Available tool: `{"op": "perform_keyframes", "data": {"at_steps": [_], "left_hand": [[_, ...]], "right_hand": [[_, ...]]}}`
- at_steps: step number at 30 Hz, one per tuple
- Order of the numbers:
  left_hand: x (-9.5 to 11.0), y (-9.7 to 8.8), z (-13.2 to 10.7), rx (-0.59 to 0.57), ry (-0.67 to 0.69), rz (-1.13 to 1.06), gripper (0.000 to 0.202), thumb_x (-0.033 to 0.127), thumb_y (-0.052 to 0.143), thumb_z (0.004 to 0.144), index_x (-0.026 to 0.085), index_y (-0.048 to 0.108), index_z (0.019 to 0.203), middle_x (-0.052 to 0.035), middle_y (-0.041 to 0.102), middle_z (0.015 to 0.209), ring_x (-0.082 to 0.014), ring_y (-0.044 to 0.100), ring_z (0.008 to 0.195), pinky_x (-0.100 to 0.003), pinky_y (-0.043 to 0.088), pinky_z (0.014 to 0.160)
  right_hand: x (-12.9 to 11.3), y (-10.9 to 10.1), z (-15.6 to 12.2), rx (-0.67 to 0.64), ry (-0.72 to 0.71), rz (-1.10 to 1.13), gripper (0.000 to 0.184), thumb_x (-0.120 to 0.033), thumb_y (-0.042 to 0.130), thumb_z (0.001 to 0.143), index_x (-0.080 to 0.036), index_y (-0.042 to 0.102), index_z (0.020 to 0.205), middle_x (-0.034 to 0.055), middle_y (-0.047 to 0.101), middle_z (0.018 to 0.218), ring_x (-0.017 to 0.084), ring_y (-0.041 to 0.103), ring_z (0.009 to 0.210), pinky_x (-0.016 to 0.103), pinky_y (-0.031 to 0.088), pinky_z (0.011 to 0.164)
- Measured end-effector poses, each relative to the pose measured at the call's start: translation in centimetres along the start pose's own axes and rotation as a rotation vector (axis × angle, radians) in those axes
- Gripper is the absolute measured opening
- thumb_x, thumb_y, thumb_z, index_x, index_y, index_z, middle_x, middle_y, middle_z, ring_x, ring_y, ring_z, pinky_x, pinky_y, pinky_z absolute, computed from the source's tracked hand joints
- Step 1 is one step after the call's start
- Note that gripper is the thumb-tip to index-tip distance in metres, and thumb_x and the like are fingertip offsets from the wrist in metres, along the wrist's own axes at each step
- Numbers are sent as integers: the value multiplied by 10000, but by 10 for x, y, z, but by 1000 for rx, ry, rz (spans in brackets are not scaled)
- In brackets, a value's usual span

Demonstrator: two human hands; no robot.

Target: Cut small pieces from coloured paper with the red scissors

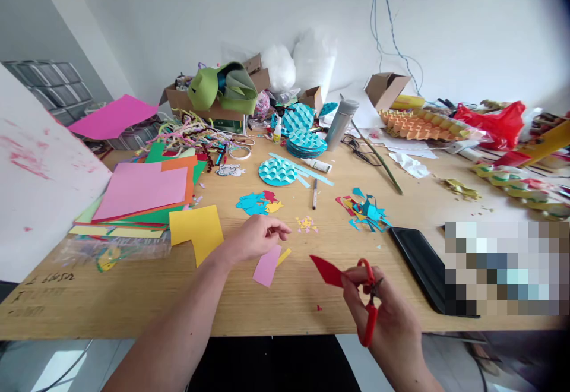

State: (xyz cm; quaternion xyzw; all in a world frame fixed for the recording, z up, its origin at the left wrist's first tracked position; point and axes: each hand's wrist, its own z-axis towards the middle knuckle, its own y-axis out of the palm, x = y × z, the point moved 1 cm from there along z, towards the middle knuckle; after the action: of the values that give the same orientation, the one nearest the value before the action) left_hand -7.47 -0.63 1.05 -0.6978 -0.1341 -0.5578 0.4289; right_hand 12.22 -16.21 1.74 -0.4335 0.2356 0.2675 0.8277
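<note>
My right hand [383,315] is closed around red-handled scissors [369,309] near the table's front edge, and its fingertips also pinch a red paper piece [327,270]. My left hand [258,237] hovers over the wooden table [289,303] with fingers loosely curled, nothing visible in them. It is just above a pink paper strip [267,266] and a small yellow scrap [284,256]. Cut-out blue, red and yellow fish shapes [258,203] lie just beyond it.
A yellow sheet [198,231] and a stack of coloured paper [142,193] lie left. Paper scraps [365,209], a pen [314,193], blue scalloped discs [278,172], glue [316,165] and a bottle [341,125] fill the middle. A black tablet [421,264] lies right; boxes stand behind.
</note>
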Motion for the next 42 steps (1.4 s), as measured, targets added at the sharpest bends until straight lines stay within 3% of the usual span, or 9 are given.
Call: {"op": "perform_keyframes", "data": {"at_steps": [5, 11, 17, 20, 23, 25, 29, 36, 42], "left_hand": [[9, 9, -2, -130, -139, -369, 179, 162, 590, 752, 114, 677, 901, -113, 723, 855, -176, 675, 785, -319, 521, 715], [21, 11, -4, -290, -52, -590, 419, 384, 655, 774, 138, 631, 1113, -150, 665, 1085, -210, 640, 941, -316, 526, 733], [15, 12, 0, -162, -78, -697, 406, 423, 677, 752, 110, 662, 1010, -110, 700, 880, -176, 661, 766, -314, 536, 711], [11, 12, 3, -73, -116, -752, 359, 416, 684, 746, 97, 684, 911, -103, 707, 828, -162, 663, 704, -293, 535, 675], [5, 9, 7, 86, -195, -794, 327, 362, 690, 742, 99, 668, 934, -107, 712, 853, -179, 677, 693, -292, 549, 614], [2, 5, 8, 168, -224, -778, 297, 334, 672, 755, 102, 654, 940, -102, 710, 829, -192, 685, 663, -281, 547, 548], [-1, 0, 10, 281, -226, -768, 240, 287, 645, 770, 99, 636, 919, -87, 704, 771, -188, 682, 614, -252, 531, 476], [-4, 2, 12, 327, -220, -760, 251, 270, 646, 766, 89, 627, 940, -82, 704, 745, -189, 678, 579, -254, 530, 459], [-6, 1, 13, 349, -213, -752, 222, 263, 630, 771, 86, 631, 905, -88, 704, 743, -194, 680, 584, -257, 534, 461]], "right_hand": [[-6, 17, 27, 124, -70, -122, 106, -110, 542, 820, -213, 521, 825, 11, 567, 742, 156, 512, 662, 292, 404, 636], [-14, 54, 33, 85, -77, -148, 66, -149, 528, 818, -205, 497, 803, 22, 553, 717, 173, 509, 654, 283, 393, 600], [-25, 71, 41, 65, 5, -106, 191, -235, 537, 853, -211, 432, 695, 17, 548, 678, 162, 506, 627, 263, 371, 568], [-31, 64, 48, -56, 50, -3, 155, -220, 549, 836, -202, 470, 704, 20, 579, 688, 154, 528, 631, 257, 402, 582], [-30, 43, 50, -188, 92, 104, 31, -177, 523, 839, -177, 550, 824, 42, 633, 774, 147, 568, 651, 265, 452, 621], [-27, 24, 45, -316, 16, 133, 118, -118, 515, 813, -174, 570, 901, 66, 657, 894, 162, 597, 749, 284, 481, 686], [-19, -7, 17, -565, -154, 77, 270, -44, 486, 754, -189, 589, 957, 74, 656, 882, 200, 592, 815, 314, 506, 685], [-19, -14, -33, -552, -236, -87, 201, -36, 470, 732, -217, 556, 753, 66, 620, 745, 226, 562, 767, 344, 507, 651], [-9, -8, -34, -573, -265, -135, 213, -4, 465, 729, -212, 511, 727, 66, 613, 767, 226, 549, 806, 350, 491, 690]]}}
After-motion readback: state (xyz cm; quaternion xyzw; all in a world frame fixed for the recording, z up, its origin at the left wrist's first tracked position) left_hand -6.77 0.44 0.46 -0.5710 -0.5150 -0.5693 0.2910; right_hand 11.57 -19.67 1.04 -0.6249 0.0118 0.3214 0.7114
